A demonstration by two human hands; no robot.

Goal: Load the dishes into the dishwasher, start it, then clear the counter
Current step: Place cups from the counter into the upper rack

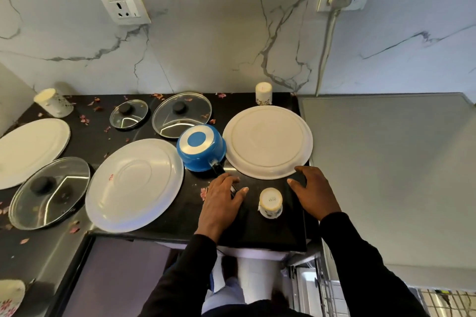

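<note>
**Both hands low at the worktop's front edge**

Nearest me, the black worktop (257,234) ends in a front edge just behind my wrists, with a bare strip along it. My left hand (222,198) lies over the black handle (219,168) of the blue saucepan (201,147); I cannot tell whether its fingers close round it. My right hand (313,193) is loosely spread and holds nothing, its fingertips at the near rim of the right plate (268,141). Between the hands stands an upturned cup (270,202), apart from both.

The saucepan sits upside down, wedged between the right plate and the middle plate (135,185). Further left are a glass lid (49,193) and a third plate (31,149). Behind the saucepan lie two more glass lids (181,114), (128,114). Against the marble wall a second upturned cup (263,93) stands, and another cup (52,102) is tilted at the far left. Pink petals (83,119) litter the left side.
</note>
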